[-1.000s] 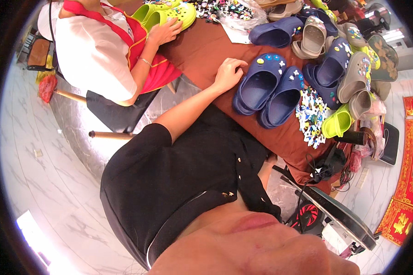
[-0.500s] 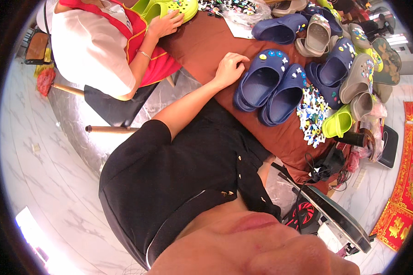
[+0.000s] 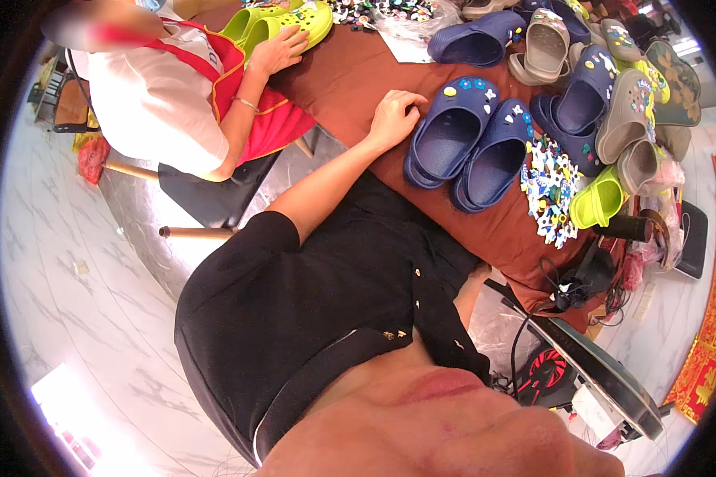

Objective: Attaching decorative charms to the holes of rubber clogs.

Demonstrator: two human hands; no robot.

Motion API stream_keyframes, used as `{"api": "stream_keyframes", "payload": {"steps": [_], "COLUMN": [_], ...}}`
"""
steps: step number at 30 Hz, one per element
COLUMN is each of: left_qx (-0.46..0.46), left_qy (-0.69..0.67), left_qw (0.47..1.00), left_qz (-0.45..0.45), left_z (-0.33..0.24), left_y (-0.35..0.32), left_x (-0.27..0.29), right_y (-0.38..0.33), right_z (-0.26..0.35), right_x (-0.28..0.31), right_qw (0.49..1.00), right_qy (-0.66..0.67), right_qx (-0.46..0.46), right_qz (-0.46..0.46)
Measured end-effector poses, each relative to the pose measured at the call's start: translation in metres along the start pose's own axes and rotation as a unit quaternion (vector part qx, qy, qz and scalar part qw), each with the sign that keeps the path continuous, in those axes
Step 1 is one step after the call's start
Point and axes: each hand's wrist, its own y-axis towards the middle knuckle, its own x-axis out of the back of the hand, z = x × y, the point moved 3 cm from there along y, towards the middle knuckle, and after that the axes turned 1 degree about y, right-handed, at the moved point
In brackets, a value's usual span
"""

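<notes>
My left hand (image 3: 394, 119) rests on the brown tablecloth with its fingers loosely curled in, and I see nothing in it. Just to its right stands a pair of navy blue clogs, the left clog (image 3: 453, 131) and the right clog (image 3: 493, 163), both with small charms on their toes. The fingers are close to the left clog; whether they touch it I cannot tell. Beside the right clog lies a heap of small white, blue and green charms (image 3: 550, 191). Of my right arm only a piece of forearm (image 3: 473, 290) shows by the table edge; its hand is hidden.
Grey clogs (image 3: 624, 111), more navy clogs and a small lime green clog (image 3: 597, 199) crowd the right side. A clear bag (image 3: 426, 20) and loose charms lie at the back. Another person's hand (image 3: 278, 52) touches lime clogs (image 3: 306, 24). A fan (image 3: 547, 370) stands below the table.
The view has shifted slightly, so the clogs and charms sit a little differently in the picture. My left hand stays curled beside the navy clog. The other person's hand remains at the lime clogs.
</notes>
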Motion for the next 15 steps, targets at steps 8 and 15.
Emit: {"api": "stream_keyframes", "payload": {"steps": [8, 15], "left_qx": [-0.005, 0.033], "left_qy": [-0.003, -0.011], "left_qw": [1.000, 0.999], "left_qz": [0.013, 0.041], "left_z": [-0.001, -0.007], "left_y": [0.001, -0.001], "left_x": [-0.001, 0.002], "right_y": [0.004, 0.008], "right_z": [-0.007, -0.009], "right_x": [0.007, 0.018], "right_qw": [1.000, 0.997], "right_qy": [-0.018, -0.050], "right_qx": [0.015, 0.025], "right_qz": [-0.019, -0.043]}}
